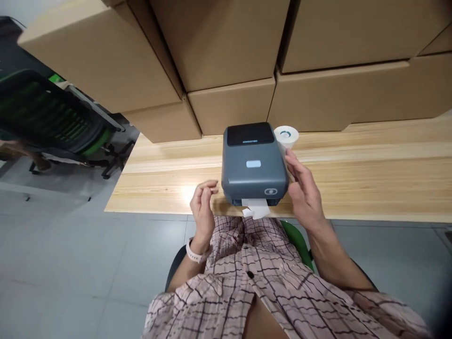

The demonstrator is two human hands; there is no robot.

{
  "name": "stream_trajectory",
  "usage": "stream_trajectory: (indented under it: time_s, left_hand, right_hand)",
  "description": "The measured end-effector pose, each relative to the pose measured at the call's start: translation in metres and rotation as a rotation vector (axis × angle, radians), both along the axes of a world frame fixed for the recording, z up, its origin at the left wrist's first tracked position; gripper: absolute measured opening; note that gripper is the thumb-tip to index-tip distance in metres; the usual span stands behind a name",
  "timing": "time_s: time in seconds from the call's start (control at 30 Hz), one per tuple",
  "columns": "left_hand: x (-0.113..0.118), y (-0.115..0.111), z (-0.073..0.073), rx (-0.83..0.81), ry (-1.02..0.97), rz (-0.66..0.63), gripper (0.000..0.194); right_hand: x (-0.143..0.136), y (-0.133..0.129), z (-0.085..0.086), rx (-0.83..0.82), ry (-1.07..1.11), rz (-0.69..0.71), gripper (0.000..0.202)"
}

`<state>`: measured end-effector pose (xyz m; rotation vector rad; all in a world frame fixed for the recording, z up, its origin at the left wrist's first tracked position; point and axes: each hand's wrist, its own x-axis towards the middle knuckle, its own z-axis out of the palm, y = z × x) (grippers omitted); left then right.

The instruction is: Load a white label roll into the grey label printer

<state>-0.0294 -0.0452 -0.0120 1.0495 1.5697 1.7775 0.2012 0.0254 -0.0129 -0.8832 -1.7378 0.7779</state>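
Note:
A dark grey label printer (254,165) with a black top panel stands at the front edge of a light wooden table (370,174). White paper (258,208) sticks out of its front slot, with creased ends. Just left of the printer is my left hand (204,207), fingers bent and apart from the casing, holding nothing. My right hand (305,193) is at the printer's right side, fingers spread and empty, its fingertips near the side and just below a white roll (286,135) that stands behind.
Cardboard boxes (231,101) are stacked along the back of the table. To the left stands a black and green office chair (52,113) on the grey floor, with part of another person (26,154) beside it. My lap is below the table's front edge.

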Motion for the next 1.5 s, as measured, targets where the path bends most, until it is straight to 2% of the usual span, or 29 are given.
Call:
stream_trajectory:
  time_s: [0.1,0.2,0.3,0.4,0.57,0.67,0.73,0.8,0.87,1.0,1.1,1.3,1.43,1.5]
  left_hand:
    - [-0.015,0.034,0.004,-0.034,-0.030,-0.066,0.023]
    - [-0.027,0.072,0.004,-0.048,-0.096,-0.174,0.023]
    - [-0.032,0.100,-0.001,-0.063,-0.101,-0.239,0.031]
    - [-0.030,0.113,-0.006,-0.094,-0.064,-0.331,0.055]
    - [-0.024,0.113,-0.009,-0.120,-0.093,-0.514,0.085]
    - [-0.023,0.112,-0.009,-0.121,-0.090,-0.528,0.090]
    - [-0.024,0.112,-0.009,-0.123,-0.086,-0.527,0.089]
    - [-0.025,0.113,-0.012,-0.123,-0.084,-0.525,0.090]
    - [-0.026,0.115,-0.014,-0.124,-0.079,-0.524,0.093]
    - [-0.028,0.118,-0.019,-0.120,-0.037,-0.531,0.096]
    - [-0.029,0.120,-0.022,-0.105,-0.021,-0.549,0.096]
    - [-0.038,0.120,-0.030,-0.046,0.017,-0.607,0.106]
    - [-0.044,0.116,-0.030,-0.041,0.053,-0.615,0.104]
    - [-0.045,0.115,-0.029,-0.046,0.052,-0.606,0.101]
  right_hand:
    - [0.003,-0.010,-0.003,-0.059,0.110,0.022,0.060]
    - [0.004,-0.008,0.007,0.000,0.065,0.097,0.066]
    - [0.005,0.013,0.023,0.099,-0.017,0.142,0.071]
    - [0.004,0.046,0.040,0.202,-0.065,0.154,0.067]
    - [-0.003,0.097,0.063,0.283,-0.122,0.112,0.064]
    - [-0.009,0.118,0.072,0.278,-0.186,0.069,0.061]
    - [-0.012,0.125,0.075,0.332,-0.248,0.006,0.058]
    - [-0.016,0.127,0.074,0.408,-0.329,-0.020,0.044]
    - [-0.023,0.124,0.070,0.415,-0.462,0.078,0.030]
    - [-0.040,0.118,0.056,0.361,-0.806,0.430,0.037]
    - [-0.049,0.118,0.048,0.343,-0.926,0.552,0.041]
    - [-0.042,0.126,0.049,0.202,-0.881,0.714,0.042]
    - [-0.029,0.134,0.062,0.071,-0.779,0.785,0.052]
    - [-0.014,0.134,0.070,-0.036,-0.676,0.843,0.054]
